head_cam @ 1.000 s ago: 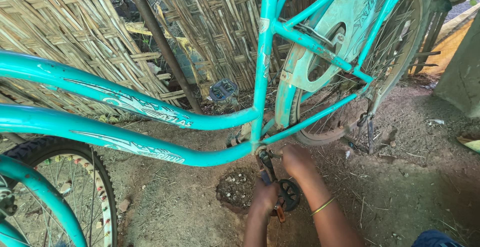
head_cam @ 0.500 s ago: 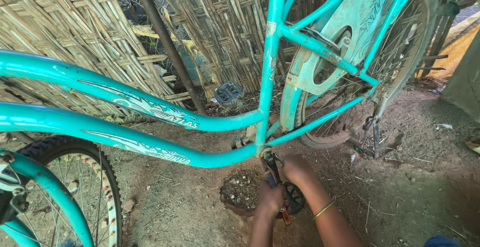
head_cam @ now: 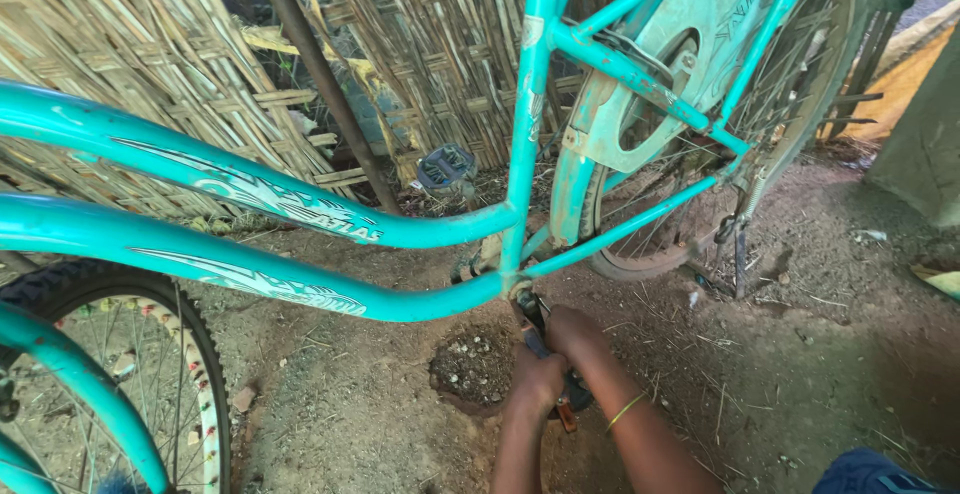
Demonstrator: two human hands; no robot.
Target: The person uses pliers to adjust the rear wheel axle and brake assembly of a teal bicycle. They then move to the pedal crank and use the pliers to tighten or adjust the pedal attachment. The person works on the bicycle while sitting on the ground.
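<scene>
Lower centre of frame: left hand (head_cam: 537, 379) and right hand (head_cam: 572, 332) both clenched on crank arm (head_cam: 531, 316) under turquoise bicycle frame (head_cam: 300, 289).

- We're looking at an outdoor yard spot, pretty rural, nothing like a proper workshop
- Bare dirt ground (head_cam: 820, 334) with straw bits and pebbles
- Woven bamboo fence (head_cam: 150, 74) right behind
- A teal bicycle (head_cam: 300, 254) parked on the soil
</scene>
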